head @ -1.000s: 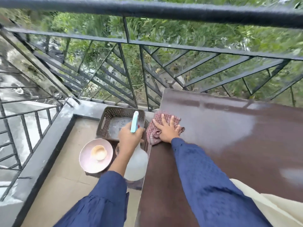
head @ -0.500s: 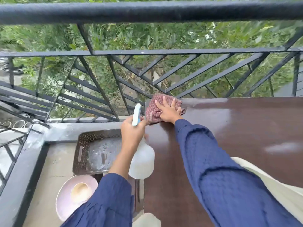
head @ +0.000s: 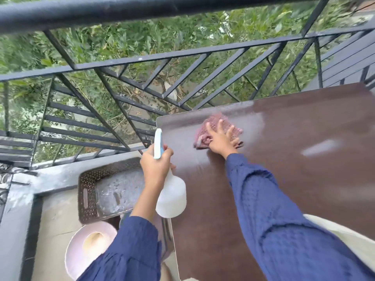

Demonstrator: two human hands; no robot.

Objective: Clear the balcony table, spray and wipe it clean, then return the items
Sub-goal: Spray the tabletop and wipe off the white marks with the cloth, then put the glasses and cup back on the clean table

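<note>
Two hands were engaged. Over the last half second I saw the cloth [head: 213,121] leave the far-left corner of the table [head: 284,179] and travel toward 3 o'clock along the far edge. It then lay fully on the tabletop, clear of that corner. I judged the wiping step under way, with the wet sheen [head: 252,118] at 3 o'clock of the cloth not yet covered.

The right hand [head: 221,139] pressed flat on the cloth, fingers straight and spread, arm extended toward 12 o'clock. The left hand [head: 155,167] stayed at 8 o'clock of the cloth, fingers wrapped round the neck of the spray bottle [head: 172,197], nozzle aimed at 12 o'clock.

The basket [head: 87,191], plate [head: 74,256] and bowl [head: 93,243] sat below the table's 9 o'clock edge, so their return was pending.
</note>
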